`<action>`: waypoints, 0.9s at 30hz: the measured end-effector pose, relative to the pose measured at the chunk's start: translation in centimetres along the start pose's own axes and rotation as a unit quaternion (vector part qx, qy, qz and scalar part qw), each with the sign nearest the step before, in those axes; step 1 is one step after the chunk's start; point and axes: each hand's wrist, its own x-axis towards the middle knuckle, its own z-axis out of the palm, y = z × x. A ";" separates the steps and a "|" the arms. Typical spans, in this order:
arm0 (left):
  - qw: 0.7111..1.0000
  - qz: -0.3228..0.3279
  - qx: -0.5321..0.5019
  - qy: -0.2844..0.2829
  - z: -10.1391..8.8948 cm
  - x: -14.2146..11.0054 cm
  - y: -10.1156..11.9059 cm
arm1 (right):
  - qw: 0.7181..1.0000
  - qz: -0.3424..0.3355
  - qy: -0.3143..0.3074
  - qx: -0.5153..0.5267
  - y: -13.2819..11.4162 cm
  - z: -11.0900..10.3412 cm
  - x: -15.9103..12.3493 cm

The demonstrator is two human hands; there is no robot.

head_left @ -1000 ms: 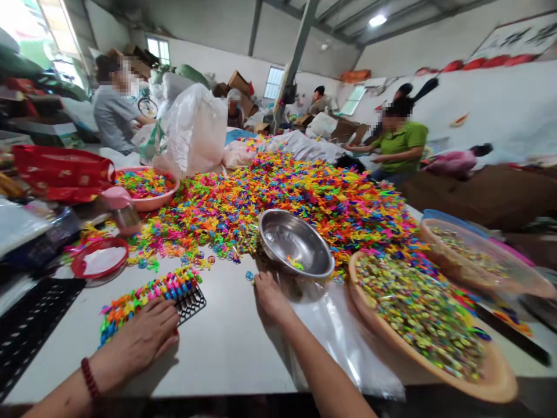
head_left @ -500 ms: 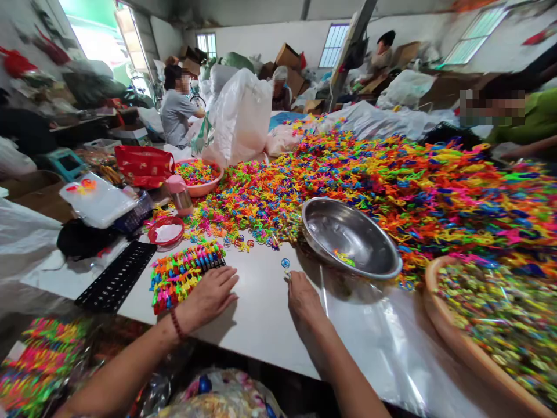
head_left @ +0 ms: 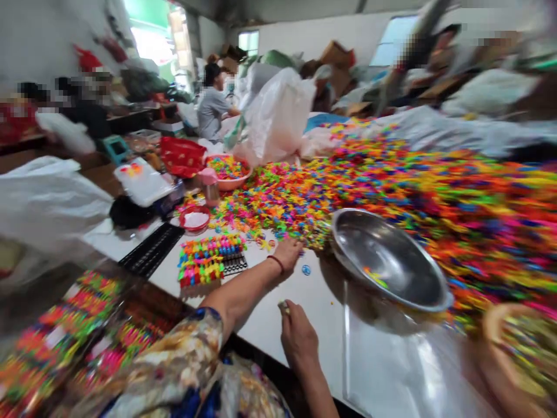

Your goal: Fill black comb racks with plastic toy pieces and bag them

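The left hand [head_left: 288, 255] was at the near edge of the colourful pile [head_left: 278, 200], its opening and any hold impossible to tell; the right hand [head_left: 299, 334], nearly closed, pinched a small piece [head_left: 284, 307] over the counter [head_left: 261, 319], where a blue ring [head_left: 306, 270] lay near the left hand

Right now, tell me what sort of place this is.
Probably a small-goods workshop: a broad heap of colourful plastic pieces covers much of the white table, rows of bright pieces sit on a black grid, and cardboard boxes are piled behind.
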 end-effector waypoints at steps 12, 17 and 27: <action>0.916 -0.208 -0.299 0.169 3.5 -2.1 -0.8 | 0.998 0.060 -0.005 0.024 0.2 0.0 0.8; 0.795 -0.310 -0.502 0.145 2.7 -3.8 -0.8 | 0.993 0.098 0.011 0.060 0.3 -0.1 0.8; 0.560 -0.261 -0.784 0.056 0.4 -10.2 0.2 | 0.981 0.153 0.042 0.113 -0.3 -0.8 0.6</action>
